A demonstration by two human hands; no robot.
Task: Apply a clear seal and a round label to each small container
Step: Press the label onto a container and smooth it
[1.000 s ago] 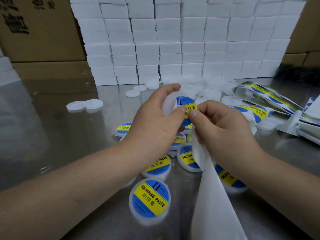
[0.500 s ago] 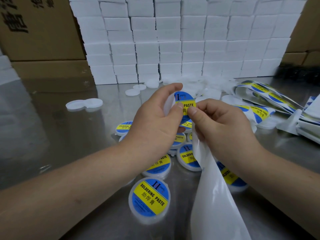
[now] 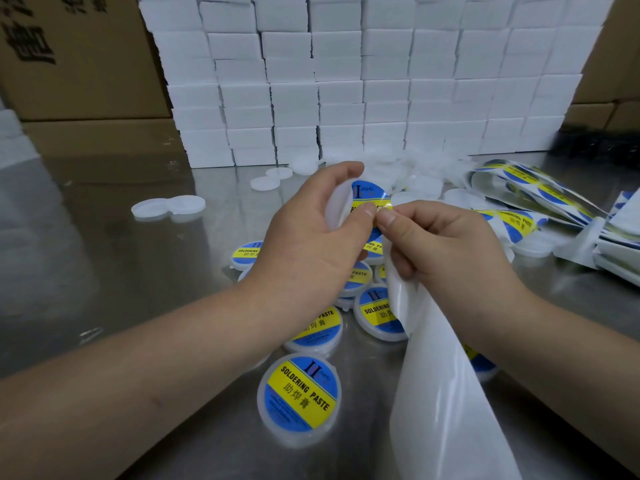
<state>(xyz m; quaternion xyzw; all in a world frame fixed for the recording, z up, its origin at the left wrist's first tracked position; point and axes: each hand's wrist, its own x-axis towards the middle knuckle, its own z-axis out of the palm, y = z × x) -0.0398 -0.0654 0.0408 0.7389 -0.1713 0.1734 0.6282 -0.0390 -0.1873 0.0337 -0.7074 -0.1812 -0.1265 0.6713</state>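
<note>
Labelled tubs [image 3: 299, 400] lie up front on the counter [image 3: 104, 271], and a liner sheet [image 3: 446, 393] dangles from the right hand [image 3: 446, 244]. Above them the left hand [image 3: 311, 244] grips a tilted tub [image 3: 367, 197] while the right pinches a clear seal [image 3: 382, 207] at its label. The seal looks flimsy and clingy, so I'd hold it by the edge only. Boxes [image 3: 346, 81] are stacked behind.

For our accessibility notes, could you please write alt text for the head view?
A left hand holds up a small white container with a blue and yellow label, while the right hand pinches something small at the label and grips a white backing strip. Labelled containers lie on the steel table before stacked white boxes.
</note>
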